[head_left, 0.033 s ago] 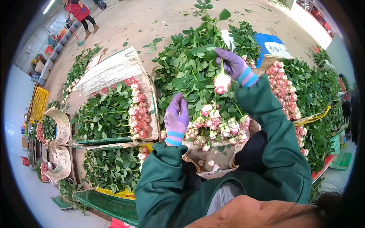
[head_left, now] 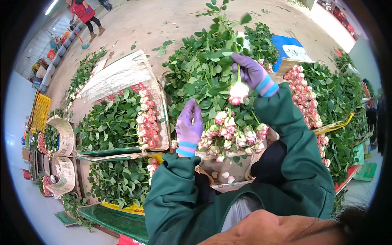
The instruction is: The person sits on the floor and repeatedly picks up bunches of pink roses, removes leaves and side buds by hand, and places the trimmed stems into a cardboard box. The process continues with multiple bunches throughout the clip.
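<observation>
A single white rose with pink petal edges (head_left: 238,92) hangs head down from my right hand (head_left: 251,72). That hand, in a purple glove with blue and pink cuff bands, pinches the stem just above the bloom, and the leafy stem (head_left: 220,24) rises toward the far side. My left hand (head_left: 190,124), gloved alike, is raised to the left with fingers up and nothing visible in it. Beneath both hands lies a large heap of leafy rose stems (head_left: 196,61). Its pink-edged white blooms (head_left: 232,132) gather at the near side.
Wrapped rose bundles lie left (head_left: 110,122) and right (head_left: 302,96). Near my lap are loose petals (head_left: 229,177). A yellow crate (head_left: 42,111) stands far left. Scattered leaves dot the concrete floor (head_left: 143,24), where a person in a red apron (head_left: 83,12) holds a long-handled tool.
The rose in my right hand has turned a little and sits slightly lower. My left hand has barely moved.
</observation>
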Motion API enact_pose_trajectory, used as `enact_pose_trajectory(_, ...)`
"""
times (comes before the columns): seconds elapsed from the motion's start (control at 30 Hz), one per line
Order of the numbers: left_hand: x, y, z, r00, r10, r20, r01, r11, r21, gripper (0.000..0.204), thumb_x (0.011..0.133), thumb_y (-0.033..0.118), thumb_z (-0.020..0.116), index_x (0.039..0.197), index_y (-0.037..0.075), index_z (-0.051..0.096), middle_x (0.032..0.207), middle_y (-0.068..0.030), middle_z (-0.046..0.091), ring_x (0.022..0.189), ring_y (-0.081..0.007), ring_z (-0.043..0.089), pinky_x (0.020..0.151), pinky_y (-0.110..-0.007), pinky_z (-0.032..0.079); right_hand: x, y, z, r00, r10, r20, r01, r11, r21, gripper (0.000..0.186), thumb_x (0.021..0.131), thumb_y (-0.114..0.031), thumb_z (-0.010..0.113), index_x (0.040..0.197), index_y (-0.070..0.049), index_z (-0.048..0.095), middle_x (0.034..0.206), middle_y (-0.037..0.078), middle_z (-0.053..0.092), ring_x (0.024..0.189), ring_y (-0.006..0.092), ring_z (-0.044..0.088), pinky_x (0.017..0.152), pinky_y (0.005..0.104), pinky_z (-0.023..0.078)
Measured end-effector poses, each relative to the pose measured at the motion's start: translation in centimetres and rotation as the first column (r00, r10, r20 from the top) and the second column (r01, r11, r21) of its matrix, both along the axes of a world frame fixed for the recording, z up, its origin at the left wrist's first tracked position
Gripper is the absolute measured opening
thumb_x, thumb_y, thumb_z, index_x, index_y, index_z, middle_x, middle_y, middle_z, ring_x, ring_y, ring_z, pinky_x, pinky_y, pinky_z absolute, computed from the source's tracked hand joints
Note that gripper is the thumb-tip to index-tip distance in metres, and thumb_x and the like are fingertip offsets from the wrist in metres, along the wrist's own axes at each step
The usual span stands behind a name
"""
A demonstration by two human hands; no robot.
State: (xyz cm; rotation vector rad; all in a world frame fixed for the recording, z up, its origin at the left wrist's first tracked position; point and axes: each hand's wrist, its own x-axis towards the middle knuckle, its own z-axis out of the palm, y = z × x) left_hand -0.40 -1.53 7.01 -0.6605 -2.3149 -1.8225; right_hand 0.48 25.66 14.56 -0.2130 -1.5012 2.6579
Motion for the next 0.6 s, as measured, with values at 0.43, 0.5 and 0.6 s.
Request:
enact_pose_trajectory(0.43, 7.3, 3.5, 2.3, 0.597, -0.44, -0.67, 0.417, 0.884, -0.209, 0.061, 0.073, 0.011, 0.063, 0.133, 0.002, 0.054, 0.136, -0.0185, 0.052, 0.123, -0.0418, 0.05, 0.1, -0.054, 0.042, 14.4, -5.6, -8.1, 0.994, 0.035, 0.106, 0.003, 0.939, -0.345, 0.035, 0.102, -0.024, 0.048, 0.128, -0.002, 0.054, 0.118, 0.013, 0.065, 0.103, 0.0235, 0.066, 0.093, 0.0413, 0.054)
enact_pose_trajectory(0.5, 8.1, 3.6, 2.8, 0.591, -0.435, -0.679, 0.411, 0.887, -0.211, 0.058, 0.075, 0.011, 0.062, 0.131, 0.002, 0.054, 0.135, -0.0186, 0.053, 0.123, -0.0408, 0.051, 0.1, -0.054, 0.042, 14.2, -6.3, -6.8, 0.986, 0.133, 0.096, -0.048, 0.792, -0.609, 0.035, 0.103, -0.023, 0.048, 0.13, -0.002, 0.054, 0.119, 0.012, 0.065, 0.104, 0.0231, 0.065, 0.093, 0.041, 0.054)
enact_pose_trajectory(0.6, 8.9, 4.0, 3.1, 0.53, -0.413, -0.741, 0.429, 0.884, -0.186, 0.055, 0.077, 0.011, 0.062, 0.131, 0.003, 0.054, 0.134, -0.0179, 0.053, 0.122, -0.0393, 0.052, 0.098, -0.053, 0.043, 15.1, -6.4, -4.4, 0.984, 0.179, 0.013, -0.129, 0.756, -0.642, 0.034, 0.103, -0.02, 0.047, 0.131, -0.001, 0.053, 0.117, 0.013, 0.065, 0.103, 0.0226, 0.065, 0.093, 0.0393, 0.054)
